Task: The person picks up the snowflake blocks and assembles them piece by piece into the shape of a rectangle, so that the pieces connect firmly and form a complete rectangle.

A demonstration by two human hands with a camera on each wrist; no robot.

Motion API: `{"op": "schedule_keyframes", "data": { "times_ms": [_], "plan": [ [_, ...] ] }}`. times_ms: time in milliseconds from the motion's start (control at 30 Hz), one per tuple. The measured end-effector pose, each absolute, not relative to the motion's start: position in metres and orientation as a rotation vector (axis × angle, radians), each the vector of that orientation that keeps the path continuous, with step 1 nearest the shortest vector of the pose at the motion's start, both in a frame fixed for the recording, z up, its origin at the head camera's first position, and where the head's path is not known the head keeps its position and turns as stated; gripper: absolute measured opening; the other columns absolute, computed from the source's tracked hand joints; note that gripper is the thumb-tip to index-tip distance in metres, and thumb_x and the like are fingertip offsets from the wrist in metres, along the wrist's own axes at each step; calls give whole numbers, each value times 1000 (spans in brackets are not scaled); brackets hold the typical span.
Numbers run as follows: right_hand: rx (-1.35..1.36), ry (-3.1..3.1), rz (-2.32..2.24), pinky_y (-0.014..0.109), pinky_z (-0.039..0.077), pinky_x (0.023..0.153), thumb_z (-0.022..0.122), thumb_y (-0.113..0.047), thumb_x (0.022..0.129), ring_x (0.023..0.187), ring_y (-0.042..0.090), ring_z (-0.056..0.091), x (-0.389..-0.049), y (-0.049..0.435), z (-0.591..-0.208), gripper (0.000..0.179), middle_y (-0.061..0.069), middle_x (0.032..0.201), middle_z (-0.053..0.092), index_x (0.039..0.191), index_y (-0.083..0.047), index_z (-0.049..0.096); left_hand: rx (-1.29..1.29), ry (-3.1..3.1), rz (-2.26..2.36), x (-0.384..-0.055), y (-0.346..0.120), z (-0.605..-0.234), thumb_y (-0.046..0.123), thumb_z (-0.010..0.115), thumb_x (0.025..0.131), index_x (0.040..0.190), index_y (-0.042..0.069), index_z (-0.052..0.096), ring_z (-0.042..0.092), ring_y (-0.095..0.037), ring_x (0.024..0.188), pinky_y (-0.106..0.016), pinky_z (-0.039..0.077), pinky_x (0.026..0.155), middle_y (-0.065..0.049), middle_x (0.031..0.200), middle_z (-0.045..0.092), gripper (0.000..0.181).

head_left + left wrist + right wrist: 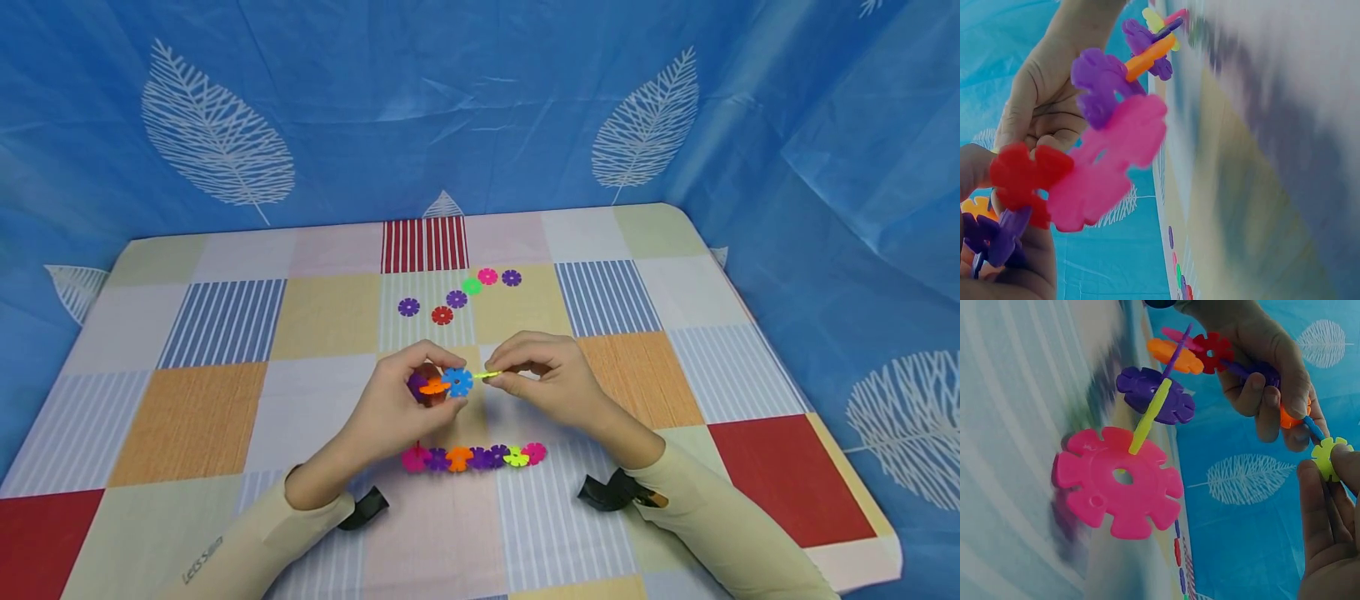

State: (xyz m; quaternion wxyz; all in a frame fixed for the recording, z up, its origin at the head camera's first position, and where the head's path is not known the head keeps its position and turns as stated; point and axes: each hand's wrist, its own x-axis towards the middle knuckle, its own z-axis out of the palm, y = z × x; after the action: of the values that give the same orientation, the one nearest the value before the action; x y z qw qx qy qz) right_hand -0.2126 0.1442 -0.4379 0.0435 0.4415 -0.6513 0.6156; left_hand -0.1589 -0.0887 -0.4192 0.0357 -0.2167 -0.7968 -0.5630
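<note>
My left hand (390, 408) grips a chain of slotted plastic flower discs, with a blue disc (457, 382) at its free end and an orange disc (433, 387) behind that. Between thumb and fingers, my right hand (551, 375) pinches a yellow-green disc (1324, 457), seen edge-on in the head view with its rim right at the blue disc. From the left hand the chain runs through a red disc (1025, 178) and large-looking pink discs (1110, 162). Its lower row (480, 457) ends in a pink disc (1141, 506). The left fingers hide part of the chain.
Farther back on the patchwork cloth (322, 317) lie loose discs: several purple, pink and red ones and a green disc (471, 287). A blue curtain (480, 100) with leaf prints stands behind the table. Dark straps (365, 508) sit by the wrists.
</note>
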Motion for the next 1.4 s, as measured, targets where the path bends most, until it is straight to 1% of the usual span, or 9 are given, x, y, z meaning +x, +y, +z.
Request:
{"op": "schedule_keyframes", "data": {
  "times_ms": [133, 233, 467, 567, 700, 933, 1067, 1200, 1400],
  "plan": [
    [1374, -1942, 1874, 26, 54, 56, 74, -6, 86, 77, 20, 64, -213, 145, -441, 6, 10, 91, 70, 91, -4, 74, -664, -2449, -1735, -159, -88, -420, 0, 84, 73, 104, 11, 68, 53, -18, 64, -26, 50, 54, 2, 87, 63, 36],
    [1403, -1921, 1825, 26, 54, 58, 73, -12, 88, 79, 20, 65, -214, 145, -443, 9, 10, 91, 71, 92, -4, 74, -679, -2454, -1729, -159, -87, -420, 0, 83, 73, 104, 11, 68, 52, -17, 63, -26, 51, 53, 2, 87, 63, 36],
    [1457, -1864, 1593, 28, 57, 70, 71, -11, 90, 82, 22, 69, -212, 142, -446, 10, 10, 90, 72, 93, -2, 74, -735, -2430, -1767, -158, -84, -421, -5, 82, 73, 103, 6, 68, 58, -15, 66, -28, 55, 57, -2, 94, 69, 35],
    [1460, -1823, 1545, 28, 57, 72, 70, -11, 91, 81, 23, 70, -211, 141, -446, 11, 12, 90, 72, 91, 0, 74, -768, -2400, -1796, -158, -83, -421, -6, 81, 74, 103, 3, 68, 62, -14, 69, -28, 57, 60, -4, 98, 70, 34],
    [1486, -1752, 1549, 29, 58, 71, 70, -9, 91, 79, 25, 71, -209, 140, -445, 12, 14, 88, 72, 89, 2, 74, -830, -2361, -1807, -157, -83, -423, -5, 81, 75, 104, 1, 68, 63, -14, 69, -28, 57, 61, -6, 97, 71, 32],
    [1545, -1710, 1551, 27, 58, 65, 69, -9, 91, 78, 25, 72, -208, 140, -444, 13, 16, 87, 73, 89, 4, 75, -945, -2323, -1777, -158, -84, -422, -3, 80, 76, 104, -1, 69, 59, -12, 62, -26, 55, 54, -5, 91, 71, 31],
    [1540, -1714, 1541, 26, 58, 65, 69, -9, 91, 78, 25, 72, -208, 139, -442, 14, 16, 87, 72, 89, 4, 74, -954, -2317, -1772, -158, -83, -422, -4, 79, 77, 104, 0, 69, 60, -13, 65, -26, 55, 55, -6, 94, 72, 30],
    [1528, -1741, 1518, 28, 58, 70, 68, -10, 92, 80, 25, 71, -210, 136, -442, 14, 14, 88, 72, 90, 3, 73, -922, -2320, -1745, -158, -84, -422, -6, 79, 75, 103, 2, 67, 62, -13, 69, -26, 55, 57, -5, 97, 71, 32],
    [1557, -1827, 1491, 31, 57, 78, 67, -13, 93, 87, 24, 69, -215, 136, -444, 16, 12, 94, 71, 96, 2, 72, -869, -2374, -1686, -160, -86, -423, -6, 80, 73, 105, 9, 66, 57, -13, 68, -26, 52, 51, 3, 94, 68, 38]
  ]
}}
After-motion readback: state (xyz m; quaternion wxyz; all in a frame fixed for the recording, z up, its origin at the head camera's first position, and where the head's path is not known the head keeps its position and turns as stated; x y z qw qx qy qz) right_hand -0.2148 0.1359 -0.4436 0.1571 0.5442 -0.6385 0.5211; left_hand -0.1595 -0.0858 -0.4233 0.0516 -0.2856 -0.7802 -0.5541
